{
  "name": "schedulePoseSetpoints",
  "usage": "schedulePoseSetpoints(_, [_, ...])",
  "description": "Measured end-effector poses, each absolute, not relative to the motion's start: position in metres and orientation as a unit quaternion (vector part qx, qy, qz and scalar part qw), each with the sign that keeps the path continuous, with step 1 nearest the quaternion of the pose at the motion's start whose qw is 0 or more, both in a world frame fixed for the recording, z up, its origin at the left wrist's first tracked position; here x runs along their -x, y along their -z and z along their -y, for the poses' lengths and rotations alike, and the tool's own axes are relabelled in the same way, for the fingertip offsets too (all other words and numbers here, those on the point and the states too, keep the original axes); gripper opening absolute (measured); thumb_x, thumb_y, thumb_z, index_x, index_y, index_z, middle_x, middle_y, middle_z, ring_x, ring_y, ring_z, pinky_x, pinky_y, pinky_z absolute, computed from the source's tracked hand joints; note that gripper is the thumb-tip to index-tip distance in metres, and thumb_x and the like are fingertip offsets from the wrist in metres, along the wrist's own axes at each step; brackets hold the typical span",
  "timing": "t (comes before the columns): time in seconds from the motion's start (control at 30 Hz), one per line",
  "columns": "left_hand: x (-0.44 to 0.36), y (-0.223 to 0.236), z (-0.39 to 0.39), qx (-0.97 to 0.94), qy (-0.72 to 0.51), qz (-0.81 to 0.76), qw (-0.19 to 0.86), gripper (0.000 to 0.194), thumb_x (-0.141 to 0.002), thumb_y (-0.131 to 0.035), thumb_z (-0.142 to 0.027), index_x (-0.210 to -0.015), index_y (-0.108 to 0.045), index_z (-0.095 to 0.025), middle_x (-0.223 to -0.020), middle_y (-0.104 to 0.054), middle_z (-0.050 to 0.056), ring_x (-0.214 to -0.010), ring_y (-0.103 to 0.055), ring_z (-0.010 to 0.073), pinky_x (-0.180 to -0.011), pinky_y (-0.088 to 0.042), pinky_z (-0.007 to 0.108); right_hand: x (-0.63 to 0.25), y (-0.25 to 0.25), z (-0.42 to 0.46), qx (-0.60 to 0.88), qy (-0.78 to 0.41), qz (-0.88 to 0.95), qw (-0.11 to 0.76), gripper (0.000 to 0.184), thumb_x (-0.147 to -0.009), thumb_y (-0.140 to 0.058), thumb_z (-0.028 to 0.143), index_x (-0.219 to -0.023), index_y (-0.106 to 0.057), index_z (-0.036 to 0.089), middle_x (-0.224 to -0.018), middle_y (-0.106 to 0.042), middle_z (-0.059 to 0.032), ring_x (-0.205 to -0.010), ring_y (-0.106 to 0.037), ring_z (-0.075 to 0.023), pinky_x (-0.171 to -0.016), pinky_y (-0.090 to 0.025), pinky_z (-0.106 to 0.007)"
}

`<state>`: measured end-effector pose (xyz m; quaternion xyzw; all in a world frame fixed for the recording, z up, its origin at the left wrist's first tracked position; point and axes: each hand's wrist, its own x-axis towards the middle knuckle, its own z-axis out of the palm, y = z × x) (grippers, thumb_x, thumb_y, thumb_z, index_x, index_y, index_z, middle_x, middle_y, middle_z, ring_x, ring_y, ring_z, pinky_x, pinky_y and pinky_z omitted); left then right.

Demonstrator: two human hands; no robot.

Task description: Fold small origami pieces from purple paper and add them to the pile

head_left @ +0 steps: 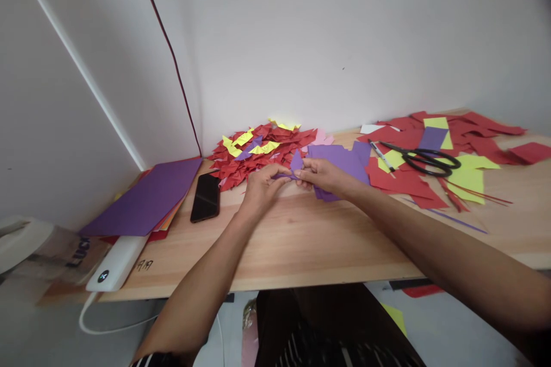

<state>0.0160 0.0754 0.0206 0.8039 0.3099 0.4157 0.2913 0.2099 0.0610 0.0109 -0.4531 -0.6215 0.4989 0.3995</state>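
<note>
Both hands, left hand (pixel 262 184) and right hand (pixel 319 175), pinch a small purple paper piece (pixel 296 161); it looks light, thin, easily creased, best held at its edges.

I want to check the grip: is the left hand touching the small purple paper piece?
Touching. The head view shows the left hand fingertips pinching the small purple paper piece.

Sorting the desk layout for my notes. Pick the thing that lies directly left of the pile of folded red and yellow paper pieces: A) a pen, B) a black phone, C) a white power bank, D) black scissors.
B: the black phone lies flat on the wooden table just left of the pile of folded pieces; the scissors and pen lie far right.
</note>
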Motion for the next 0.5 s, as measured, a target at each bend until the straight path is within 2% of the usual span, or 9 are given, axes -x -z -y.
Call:
schedulePoseSetpoints(0.2, [-0.0119,-0.0229,-0.0805,-0.805,-0.398,-0.3,0.322,0.012,-0.078,-0.071,-0.022,-0.089,-0.073,-0.018,-0.089,-0.075,0.005,-0.083,-0.069,0.0173,-0.076,-0.05,0.027,-0.2091,-0.0124,-0.0582,0.454,-0.5,0.62,0.4,0.03,-0.078,-0.067,0.044,-0.074,-0.051,0.019,-0.07,-0.065,-0.001,-0.057,-0.053,-0.0093,-0.056,-0.043,-0.023])
schedulePoseSetpoints(0.37, [-0.0105,-0.0257,-0.0797,-0.845,-0.39,-0.287,0.228,0.01,-0.082,-0.068,-0.021,-0.089,-0.074,-0.02,-0.087,-0.075,0.004,-0.079,-0.068,0.016,-0.074,-0.049,0.026,-0.2114,-0.0096,-0.0597,0.439,-0.505,0.636,0.385,0.027,-0.079,-0.066,0.042,-0.077,-0.052,0.019,-0.074,-0.067,-0.0021,-0.06,-0.056,-0.01,-0.057,-0.044,-0.023])
schedulePoseSetpoints(0.5, [-0.0106,-0.0263,-0.0792,-0.856,-0.39,-0.276,0.195,0.008,-0.082,-0.068,-0.02,-0.086,-0.074,-0.021,-0.084,-0.075,0.003,-0.077,-0.067,0.0153,-0.071,-0.048,0.024,-0.2145,-0.0088,-0.0616,0.437,-0.487,0.663,0.364,0.025,-0.08,-0.065,0.041,-0.078,-0.052,0.019,-0.076,-0.067,-0.0031,-0.062,-0.058,-0.0112,-0.059,-0.046,-0.025])
